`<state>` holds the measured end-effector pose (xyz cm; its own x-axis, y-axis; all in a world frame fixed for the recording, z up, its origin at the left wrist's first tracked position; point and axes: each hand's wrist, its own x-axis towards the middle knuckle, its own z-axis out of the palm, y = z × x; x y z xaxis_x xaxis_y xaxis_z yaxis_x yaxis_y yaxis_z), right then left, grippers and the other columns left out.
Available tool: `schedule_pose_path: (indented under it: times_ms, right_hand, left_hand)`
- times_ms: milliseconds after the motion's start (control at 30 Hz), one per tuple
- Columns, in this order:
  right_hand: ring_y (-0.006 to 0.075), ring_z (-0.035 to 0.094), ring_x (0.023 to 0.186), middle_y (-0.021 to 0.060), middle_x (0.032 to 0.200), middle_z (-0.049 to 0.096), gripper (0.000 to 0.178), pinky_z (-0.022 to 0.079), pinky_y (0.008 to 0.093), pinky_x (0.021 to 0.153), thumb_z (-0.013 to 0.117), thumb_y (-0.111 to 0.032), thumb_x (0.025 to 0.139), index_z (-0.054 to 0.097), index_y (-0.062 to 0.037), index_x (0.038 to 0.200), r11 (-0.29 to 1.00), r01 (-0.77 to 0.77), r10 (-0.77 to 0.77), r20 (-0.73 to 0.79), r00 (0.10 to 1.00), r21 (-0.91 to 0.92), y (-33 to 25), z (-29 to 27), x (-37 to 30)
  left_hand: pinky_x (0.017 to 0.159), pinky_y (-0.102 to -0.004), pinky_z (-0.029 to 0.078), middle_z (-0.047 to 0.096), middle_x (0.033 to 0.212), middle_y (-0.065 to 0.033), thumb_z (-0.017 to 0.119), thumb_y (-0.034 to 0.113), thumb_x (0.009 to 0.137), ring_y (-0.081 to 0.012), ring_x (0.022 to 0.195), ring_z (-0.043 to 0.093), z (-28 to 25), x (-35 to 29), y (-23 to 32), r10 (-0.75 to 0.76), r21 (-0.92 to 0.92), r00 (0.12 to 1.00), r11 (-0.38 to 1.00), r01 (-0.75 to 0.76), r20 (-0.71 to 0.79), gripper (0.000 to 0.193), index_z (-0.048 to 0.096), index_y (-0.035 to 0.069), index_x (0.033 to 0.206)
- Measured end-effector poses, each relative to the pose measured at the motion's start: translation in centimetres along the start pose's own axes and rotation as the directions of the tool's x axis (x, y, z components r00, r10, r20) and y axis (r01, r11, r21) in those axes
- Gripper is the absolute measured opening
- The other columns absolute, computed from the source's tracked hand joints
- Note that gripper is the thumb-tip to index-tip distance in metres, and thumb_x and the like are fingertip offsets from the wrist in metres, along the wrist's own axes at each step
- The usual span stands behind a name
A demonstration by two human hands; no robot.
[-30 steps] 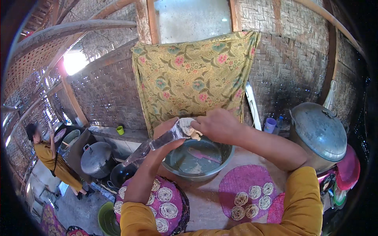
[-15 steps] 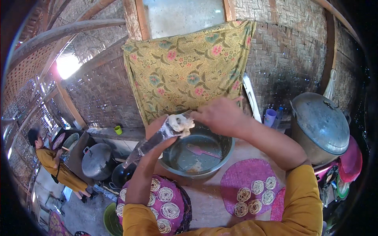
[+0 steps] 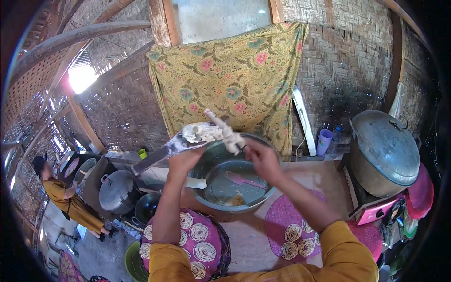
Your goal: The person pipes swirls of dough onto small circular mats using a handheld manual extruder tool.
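Woven-wall room [image 3: 347,70], flowered cloth [image 3: 225,84] up at 12 o'clock. Got a clear bag [image 3: 154,160] by the basin's [image 3: 225,207] 10 o'clock edge, cradled in the left hand's [image 3: 184,162] curled grip, running 8-to-2, opening toward 2. Also pinching a dough-caked stick [image 3: 224,131], right hand [image 3: 264,163] nearest, grip nearly closed; angled off toward 10–11.

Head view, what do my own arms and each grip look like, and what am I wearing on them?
Both arms wear plain mustard-yellow sleeves, the left sleeve and right sleeve ending near the elbow. Both forearms are bare below that. The left grip and right grip are bare hands without gloves. No watch shows on either wrist; rings are too small to tell.
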<state>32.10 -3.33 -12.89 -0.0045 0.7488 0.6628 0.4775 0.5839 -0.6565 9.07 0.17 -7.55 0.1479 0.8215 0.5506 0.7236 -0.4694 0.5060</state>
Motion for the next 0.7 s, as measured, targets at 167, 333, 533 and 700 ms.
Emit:
schedule_pose_path:
  times_ms: [167,333,533,700]
  right_hand:
    - [0.0375,0.061,0.079,0.0212,0.088,0.061,0.035,0.049,0.0412,0.069,0.053,-0.004,0.082,0.055,-0.0062,0.117,0.985,-0.016,0.029,-0.074,0.997,0.171,-3.7,2.9,1.0]
    - [0.0408,0.059,0.074,0.0218,0.085,0.061,0.034,0.048,0.0432,0.070,0.047,-0.007,0.086,0.053,-0.0074,0.120,0.994,0.096,-0.093,0.055,0.994,-0.045,-2.9,3.2,-2.6]
    - [0.0301,0.063,0.073,0.0230,0.087,0.062,0.027,0.048,0.0343,0.068,0.048,-0.008,0.090,0.057,-0.0051,0.114,0.964,-0.199,0.140,0.304,0.942,0.176,-1.6,0.3,0.1]
    - [0.0082,0.052,0.063,0.0103,0.073,0.059,0.026,0.044,0.0245,0.060,0.051,-0.009,0.090,0.056,-0.0004,0.114,0.969,-0.073,0.016,0.233,0.972,0.238,-2.0,2.3,-1.1]
  left_hand:
    - [0.091,-0.0327,0.044,0.063,0.109,-0.0085,0.059,0.027,0.081,-0.0233,0.104,0.057,3.1,0.9,-1.0,0.217,0.211,0.976,0.954,-0.213,0.002,0.033,0.060,0.010,0.109]
    - [0.079,-0.0321,0.048,0.066,0.097,-0.0074,0.064,0.023,0.075,-0.0224,0.091,0.062,2.3,1.1,-5.6,0.218,-0.094,0.971,0.969,-0.228,-0.100,0.029,0.062,0.009,0.101]
    - [0.067,-0.0417,0.049,0.063,0.082,-0.0147,0.071,0.031,0.066,-0.0354,0.079,0.061,0.3,0.1,-1.4,0.195,0.339,0.955,0.934,-0.111,-0.223,0.033,0.059,0.009,0.086]
    - [0.064,-0.0411,0.049,0.062,0.076,-0.0140,0.072,0.031,0.063,-0.0360,0.074,0.061,0.3,0.8,-0.2,0.168,0.271,0.952,0.958,-0.096,-0.256,0.037,0.056,0.009,0.090]
